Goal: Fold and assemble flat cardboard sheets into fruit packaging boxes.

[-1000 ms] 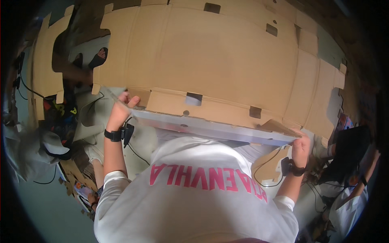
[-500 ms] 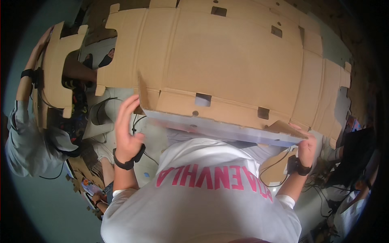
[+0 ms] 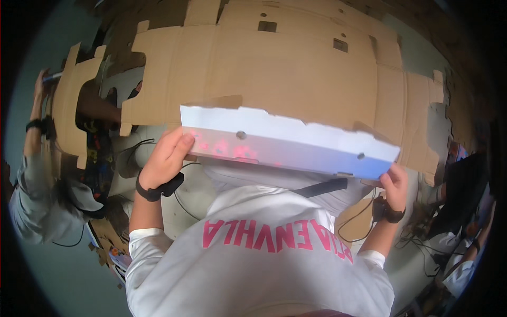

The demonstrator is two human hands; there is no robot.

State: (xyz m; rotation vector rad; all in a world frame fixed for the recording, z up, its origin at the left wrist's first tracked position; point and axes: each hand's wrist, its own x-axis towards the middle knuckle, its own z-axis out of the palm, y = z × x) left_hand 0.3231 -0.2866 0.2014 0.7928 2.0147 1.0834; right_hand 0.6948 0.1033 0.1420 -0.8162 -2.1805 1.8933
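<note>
"What takes up the most room?"

"A brown cardboard sheet [image 3: 296,68], spread out in front of the person, with creases across it and tabs along its notched sides."

"And after that?"

"The person's white shirt [image 3: 264,269], with pink lettering across the chest. Between shirt and sheet stands the near panel [image 3: 296,142], turned up along the sheet's near side. Its outer face shows: a pale strip on top, then pink blotches toward the left and blue at the right end."

"Is anyone else there?"

"A co-worker [image 3: 37,201] in a pale shirt is at the far left, one arm raised beside a second cardboard sheet [image 3: 67,116]. What that person's fingers hold is too small to tell."

"How do the person's own hands stand?"

"The left hand [image 3: 166,158] is closed on the panel's left end, thumb on the printed face. The right hand [image 3: 395,186] pinches the lower right corner, its thumb beside the blue part."

"Anything smaller?"

"Each wrist wears a black band, the left band [image 3: 149,191] and the right band [image 3: 393,212]. Smaller again are a rectangular slot [image 3: 268,26] near the sheet's far side and a round hole [image 3: 241,135] in the panel's left half."
</note>
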